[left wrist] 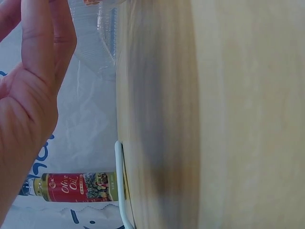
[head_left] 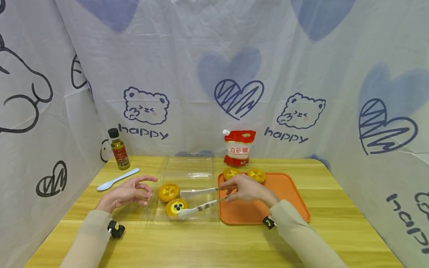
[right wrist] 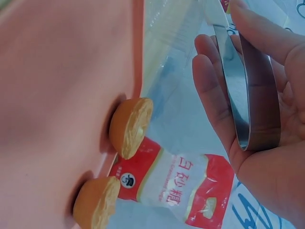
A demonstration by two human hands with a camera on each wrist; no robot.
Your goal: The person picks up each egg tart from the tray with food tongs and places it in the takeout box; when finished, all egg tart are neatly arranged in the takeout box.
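Note:
My right hand [head_left: 248,190] holds metal tongs [right wrist: 259,105] with white, brown-spotted tips, over the orange tray's left side. The tongs' arms stand apart and reach left over a clear hinged plastic box [head_left: 204,216]. One tip [head_left: 187,211] overlaps the lower edge of a tart with blue berries [head_left: 172,208]; the other arm ends near a plain yellow tart [head_left: 169,192] just behind it. Both tarts sit at the left of the box, whose lid [head_left: 187,167] is raised at the back. My left hand [head_left: 129,191], fingers loosely bent, hovers empty at the box's left side.
Two more yellow tarts [head_left: 256,175] lie at the back of the orange tray [head_left: 268,212]. Behind them stands a red-and-white sugar pouch [head_left: 238,149]. At the back left are an olive oil bottle [head_left: 120,152] and a pale blue spoon [head_left: 117,179]. Printed cloth [head_left: 187,74] encloses the table.

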